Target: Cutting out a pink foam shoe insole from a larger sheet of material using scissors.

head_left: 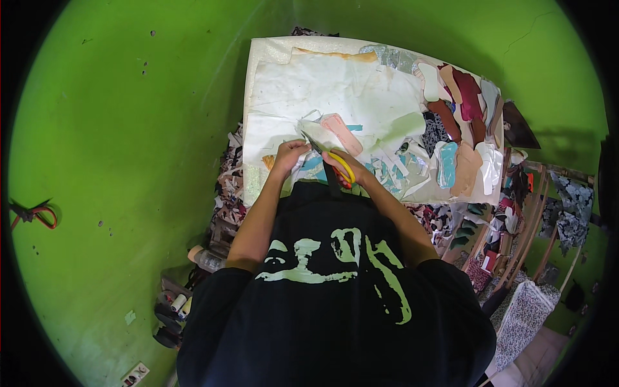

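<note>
My right hand point(349, 167) grips a pair of scissors point(343, 166) with yellow and red handles. Their dark blades point up and left, toward the fingertips of my left hand point(291, 156). That hand is closed in a pinch by the blade tips; what lies in its fingers blends with the white surface, and I cannot make it out. Just beyond the blades lies a pink sole-shaped piece point(342, 133). Teal scraps point(313, 162) and white offcuts point(387, 169) are scattered around both hands. A dark strap-like strip point(331, 179) hangs beneath the scissors.
The white-covered table point(277, 84) carries sole-shaped pieces along its right side, among them maroon point(469, 97), tan point(467, 169) and teal point(446, 164) ones. Scrap heaps point(233, 187) lie below its left edge. A wooden rack point(525, 222) stands at right; green walls point(129, 129) enclose the spot.
</note>
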The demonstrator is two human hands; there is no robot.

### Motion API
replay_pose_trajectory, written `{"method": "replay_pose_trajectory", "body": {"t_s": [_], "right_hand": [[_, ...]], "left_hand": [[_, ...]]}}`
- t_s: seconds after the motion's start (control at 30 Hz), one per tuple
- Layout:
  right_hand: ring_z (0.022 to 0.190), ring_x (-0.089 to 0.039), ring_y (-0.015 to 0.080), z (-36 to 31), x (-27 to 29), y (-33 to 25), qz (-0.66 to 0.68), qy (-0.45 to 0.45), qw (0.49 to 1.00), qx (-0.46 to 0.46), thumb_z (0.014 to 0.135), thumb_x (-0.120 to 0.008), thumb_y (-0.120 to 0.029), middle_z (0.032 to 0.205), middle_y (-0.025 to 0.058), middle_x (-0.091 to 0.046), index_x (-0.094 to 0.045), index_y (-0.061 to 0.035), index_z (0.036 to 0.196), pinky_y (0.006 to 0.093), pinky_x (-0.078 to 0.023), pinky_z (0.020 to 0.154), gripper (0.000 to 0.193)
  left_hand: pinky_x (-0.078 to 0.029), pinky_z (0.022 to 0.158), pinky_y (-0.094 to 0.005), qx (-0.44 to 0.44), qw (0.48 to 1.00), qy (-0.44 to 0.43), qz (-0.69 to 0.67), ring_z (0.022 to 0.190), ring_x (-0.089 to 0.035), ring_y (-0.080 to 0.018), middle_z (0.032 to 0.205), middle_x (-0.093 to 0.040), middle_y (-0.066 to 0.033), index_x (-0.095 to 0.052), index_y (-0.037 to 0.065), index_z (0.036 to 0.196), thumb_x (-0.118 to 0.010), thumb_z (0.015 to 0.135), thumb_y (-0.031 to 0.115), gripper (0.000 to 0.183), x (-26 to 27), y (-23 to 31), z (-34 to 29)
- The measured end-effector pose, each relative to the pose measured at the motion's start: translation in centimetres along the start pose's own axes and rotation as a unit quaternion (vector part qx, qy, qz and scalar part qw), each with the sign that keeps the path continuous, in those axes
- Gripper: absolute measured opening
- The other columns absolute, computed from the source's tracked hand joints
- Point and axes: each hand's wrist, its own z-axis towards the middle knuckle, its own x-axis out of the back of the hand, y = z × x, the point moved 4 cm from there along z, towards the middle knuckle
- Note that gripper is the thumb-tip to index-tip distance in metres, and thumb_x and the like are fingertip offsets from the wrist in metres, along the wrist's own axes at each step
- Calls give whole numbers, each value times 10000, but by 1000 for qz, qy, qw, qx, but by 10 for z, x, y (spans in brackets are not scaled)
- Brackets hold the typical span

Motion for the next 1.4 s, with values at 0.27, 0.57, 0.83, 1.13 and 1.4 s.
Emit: {"method": "replay_pose_trajectory", "body": {"t_s": [0.27,0.57,0.83,1.13,1.4], "right_hand": [[406,-468,99,-9,3,-2,-2,3,1000,11,900,-597,-628,581,7,-472,-511,-83,916,252,-357,373,552],[720,-659,350,-51,68,13,-236,406,880,66,790,-792,-276,784,189,-651,-514,-13,1062,435,-517,672,470],[1098,-557,429,-39,104,56,-415,420,800,106,757,-738,-153,1171,265,-578,-473,70,1271,468,-470,951,620],[1151,-545,395,-1,62,-1,-417,333,829,168,754,-771,-173,1164,242,-578,-572,30,1148,450,-475,964,486],[1083,-573,382,11,51,20,-353,349,851,168,723,-793,-189,1155,215,-580,-580,-7,1108,458,-478,904,476]], "left_hand": [[-501,708,-302,-55,989,120,63,811,-646,-179,872,-700,-83,-699,1,969,-760,787,123,227,32,-6,3],[-448,986,-453,-150,804,169,551,1169,-516,-338,1220,-552,-133,-617,123,1235,-706,723,125,519,-4,44,-17],[-450,947,-462,-78,857,176,478,1118,-551,-351,1169,-593,-166,-655,31,1008,-774,747,322,409,-26,33,11],[-518,738,-358,-101,973,-4,206,881,-665,-258,962,-693,-143,-641,-15,988,-643,863,236,280,-31,6,21],[-543,870,-440,137,970,-52,-192,1017,-662,-307,1153,-637,-131,-515,57,1244,-526,897,174,366,-11,10,1]]}}
